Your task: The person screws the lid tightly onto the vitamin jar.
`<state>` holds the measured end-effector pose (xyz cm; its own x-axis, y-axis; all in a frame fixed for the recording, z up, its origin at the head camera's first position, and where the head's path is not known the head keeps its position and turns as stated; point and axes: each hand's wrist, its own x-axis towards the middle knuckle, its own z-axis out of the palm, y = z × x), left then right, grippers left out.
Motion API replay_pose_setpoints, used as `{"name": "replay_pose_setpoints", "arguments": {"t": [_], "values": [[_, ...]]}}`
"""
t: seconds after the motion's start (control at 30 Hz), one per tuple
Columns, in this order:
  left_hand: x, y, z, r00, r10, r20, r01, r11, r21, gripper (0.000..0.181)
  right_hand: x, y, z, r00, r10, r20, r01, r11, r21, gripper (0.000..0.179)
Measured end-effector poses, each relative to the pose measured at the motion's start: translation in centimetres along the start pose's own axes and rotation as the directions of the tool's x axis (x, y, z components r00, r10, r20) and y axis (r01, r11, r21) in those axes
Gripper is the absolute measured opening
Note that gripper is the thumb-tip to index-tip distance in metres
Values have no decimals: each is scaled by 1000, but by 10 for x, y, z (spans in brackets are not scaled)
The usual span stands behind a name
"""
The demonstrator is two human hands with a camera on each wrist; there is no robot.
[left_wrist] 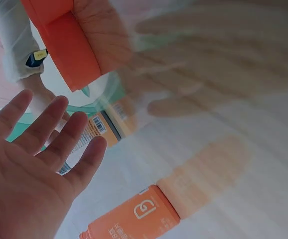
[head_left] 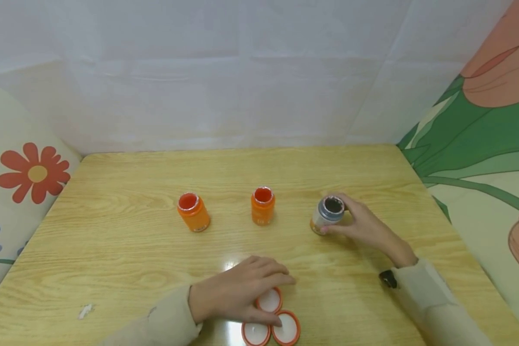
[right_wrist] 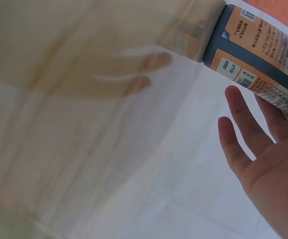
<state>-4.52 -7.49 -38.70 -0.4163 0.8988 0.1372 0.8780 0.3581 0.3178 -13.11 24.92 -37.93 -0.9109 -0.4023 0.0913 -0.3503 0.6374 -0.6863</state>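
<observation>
My right hand point(head_left: 365, 226) grips a grey, white and orange jar point(head_left: 324, 220) at the right of the table, thumb at the near side and fingers round the far side. The jar stands uncapped, its dark mouth up; its printed label shows in the right wrist view. My left hand point(head_left: 246, 288) lies palm down over three round lids point(head_left: 288, 328) near the front edge. Its thumb tip reaches onto one lid; the other fingers point(left_wrist: 49, 124) are spread and loosely bent. The lids show white insides and orange-red rims, and the hand partly covers them.
Two open orange jars, one at left point(head_left: 197, 218) and one in the middle point(head_left: 263, 212), stand in a row with the grey one. A white wall sheet point(head_left: 242, 105) closes the back of the wooden table point(head_left: 112, 206). Flower-printed panels flank both sides.
</observation>
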Motion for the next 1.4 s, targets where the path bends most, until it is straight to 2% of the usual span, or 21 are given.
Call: {"name": "replay_pose_setpoints", "arguments": {"t": [0.4, 0.77, 1.1, 1.4], "values": [[8, 3, 2, 996, 40, 84, -42, 999, 31, 65, -4, -1, 0, 1000, 12, 10, -12, 1000, 3, 82], [13, 5, 3, 987, 41, 157, -56, 995, 88, 63, -4, -1, 1, 1000, 15, 12, -15, 1000, -1, 80], [14, 7, 5, 987, 64, 145, -87, 984, 155, 58, -3, -1, 1, 1000, 22, 16, -22, 1000, -2, 80], [13, 8, 7, 988, 69, 142, -89, 985, 145, 56, -4, -1, 2, 1000, 24, 20, -24, 1000, 4, 80]]}}
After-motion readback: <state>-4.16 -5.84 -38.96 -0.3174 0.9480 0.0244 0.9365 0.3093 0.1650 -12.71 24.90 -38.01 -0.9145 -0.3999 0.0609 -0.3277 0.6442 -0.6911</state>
